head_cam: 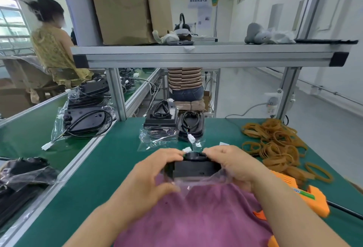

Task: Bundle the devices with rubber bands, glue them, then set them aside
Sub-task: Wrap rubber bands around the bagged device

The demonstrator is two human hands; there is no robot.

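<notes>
Head view: the black device is held above the near part of the green tabletop. It sits partly inside a clear plastic bag that hangs from its lower side.

The left hand grips the device's left end, with the fingers curled over the top edge and the thumb underneath against the bag. The right hand grips the right end in the same way, its fingers curled over the top. A white connector shows just beyond the device, between the two sets of fingers. Purple fabric lies below the device.

To the right of the device — a loose pile of tan rubber bands on the tabletop. On the same side, nearer the person, lies an orange glue gun.

Beyond the device, two more black devices with coiled cables stand side by side, with crumpled clear bags in front of them.

Left of the device — past an aluminium rail — a second green surface carries bagged black units.
</notes>
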